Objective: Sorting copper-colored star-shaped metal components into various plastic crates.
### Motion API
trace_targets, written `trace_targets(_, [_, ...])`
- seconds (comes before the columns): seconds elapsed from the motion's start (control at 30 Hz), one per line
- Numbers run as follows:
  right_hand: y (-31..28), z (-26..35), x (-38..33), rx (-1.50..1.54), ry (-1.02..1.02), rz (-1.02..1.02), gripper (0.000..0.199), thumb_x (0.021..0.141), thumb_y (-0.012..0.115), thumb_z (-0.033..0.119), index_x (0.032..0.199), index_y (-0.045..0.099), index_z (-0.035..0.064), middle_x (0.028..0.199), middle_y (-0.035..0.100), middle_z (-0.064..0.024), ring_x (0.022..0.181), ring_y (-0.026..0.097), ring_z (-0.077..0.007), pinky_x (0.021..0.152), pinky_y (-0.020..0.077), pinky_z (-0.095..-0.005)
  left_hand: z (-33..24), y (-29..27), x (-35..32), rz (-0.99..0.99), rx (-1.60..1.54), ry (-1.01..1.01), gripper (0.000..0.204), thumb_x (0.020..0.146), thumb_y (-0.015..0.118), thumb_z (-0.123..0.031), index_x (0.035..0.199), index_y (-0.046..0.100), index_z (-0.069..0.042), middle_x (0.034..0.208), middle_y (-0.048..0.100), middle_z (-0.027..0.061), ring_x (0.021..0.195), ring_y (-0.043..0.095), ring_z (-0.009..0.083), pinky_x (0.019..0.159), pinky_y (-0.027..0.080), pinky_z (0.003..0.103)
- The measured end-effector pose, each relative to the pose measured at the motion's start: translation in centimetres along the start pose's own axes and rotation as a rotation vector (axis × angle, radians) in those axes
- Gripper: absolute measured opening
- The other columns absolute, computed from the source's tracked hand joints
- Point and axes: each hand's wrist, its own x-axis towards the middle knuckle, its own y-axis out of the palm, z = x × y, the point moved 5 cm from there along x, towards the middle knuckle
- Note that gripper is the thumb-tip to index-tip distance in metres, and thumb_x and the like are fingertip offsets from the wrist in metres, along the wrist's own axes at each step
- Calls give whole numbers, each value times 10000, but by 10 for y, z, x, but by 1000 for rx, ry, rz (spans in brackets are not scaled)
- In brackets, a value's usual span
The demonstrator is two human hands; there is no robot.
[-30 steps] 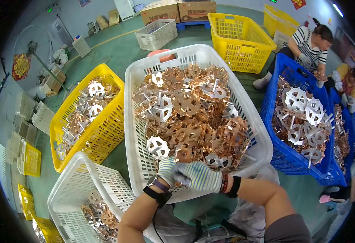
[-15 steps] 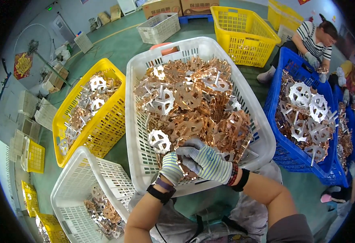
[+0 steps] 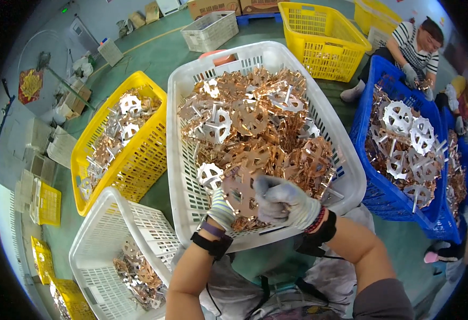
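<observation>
While the left hand [image 3: 221,211] pinches a copper-coloured plate [image 3: 239,194], keep that grip steady; the right hand [image 3: 288,202] curls alongside, its hold unclear.

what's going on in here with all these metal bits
Over a white basket heaped with copper-coloured and silver metal parts, a person's gloved left hand seems to have a copper-coloured plate in its grip. The gloved right hand is curled close beside it; blur hides whether it touches the plate. A yellow basket stands to the left and a blue basket to the right, both holding similar parts. Another person is at the blue one's far end.
</observation>
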Motion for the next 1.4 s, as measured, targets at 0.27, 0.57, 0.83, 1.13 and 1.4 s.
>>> trace_targets(0.27, [10,32,9,-1836,-688,-231,241,838,542,41,1077,568,58,873,615,-119,771,616,-251,732,505,-326,81,40,-12,64,-708,-142,246,878,499,-211,922,664,-33,877,671,120,725,627,245,667,508,368])
trace_targets(0.57, [-22,-1,9,-1527,-542,-331,235,907,521,141,1108,550,24,838,555,-51,759,567,-167,668,479,-316,84,40,0,-253,-149,-112,242,678,642,-293,857,692,-138,741,667,90,689,633,292,612,484,398])
trace_targets(0.83, [-36,43,0,-1532,-301,-547,218,885,564,193,988,616,8,859,616,-68,758,581,-152,692,494,-281,66,3,-9,17,-85,-58,949,711,569,-678,1388,328,-59,1363,425,104,1209,431,242,1096,266,411])
trace_targets(1.13, [-37,18,0,-1598,-418,-616,250,907,575,214,1030,543,-1,925,600,-108,812,582,-200,752,478,-314,-49,31,-10,-65,910,103,186,698,633,-286,663,626,-104,576,595,67,548,593,237,495,446,364])
trace_targets(1.4, [-33,23,-1,-834,-95,-604,139,887,595,201,943,538,88,707,507,22,557,437,-57,480,343,-198,-59,30,-1,250,977,-182,261,784,588,-341,824,645,-89,697,627,75,632,598,242,621,490,377])
